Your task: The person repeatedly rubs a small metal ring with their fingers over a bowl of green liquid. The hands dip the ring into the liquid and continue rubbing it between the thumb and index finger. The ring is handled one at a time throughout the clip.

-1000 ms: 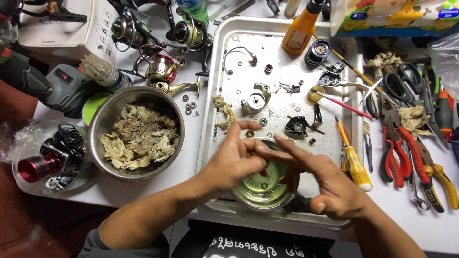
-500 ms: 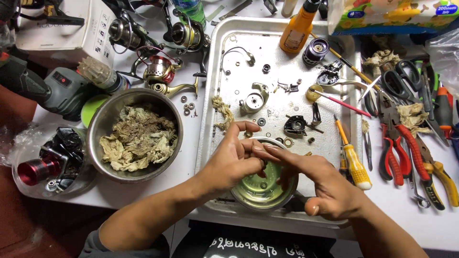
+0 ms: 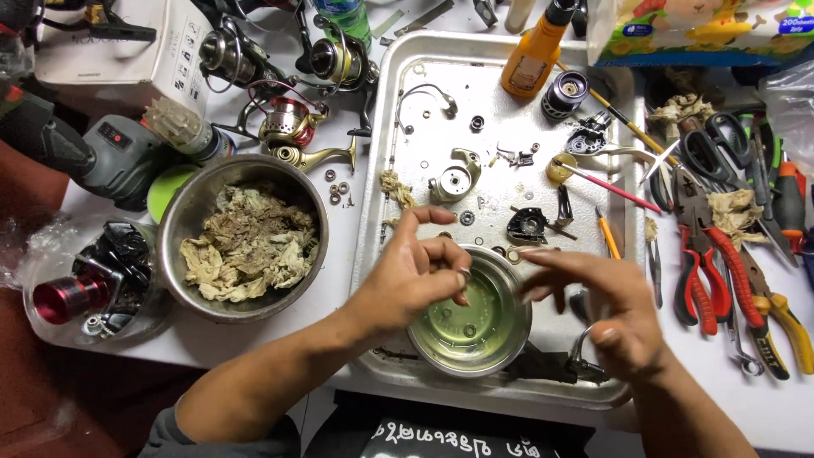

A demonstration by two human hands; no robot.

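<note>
I observe the left hand (image 3: 415,280) at centre frame, over the left rim of a small steel bowl (image 3: 509,343). Its grip is nearly shut: thumb and fingertips pinch a small metal ring (image 3: 465,275), silvery and very small; finer detail I cannot make out. The bowl sits at lower centre on a metal tray (image 3: 407,110), round, shiny, and holding a shallow pool of yellowish-green liquid with a couple of small round parts lying on its bottom.

The right hand (image 3: 602,309) hovers just right of the bowl, blurred. Its fingers are loosely extended toward the bowl; I cannot tell whether they hold anything. A curved metal part shows beneath the palm.

On the tray's upper half lie scattered reel parts, washers and a silver reel housing (image 3: 454,178), with an orange bottle (image 3: 534,55) at the top. Left of the tray, on the surface, stands a larger steel bowl (image 3: 182,212) full of soiled rags. Red-handled pliers (image 3: 708,271) lie at right.
</note>
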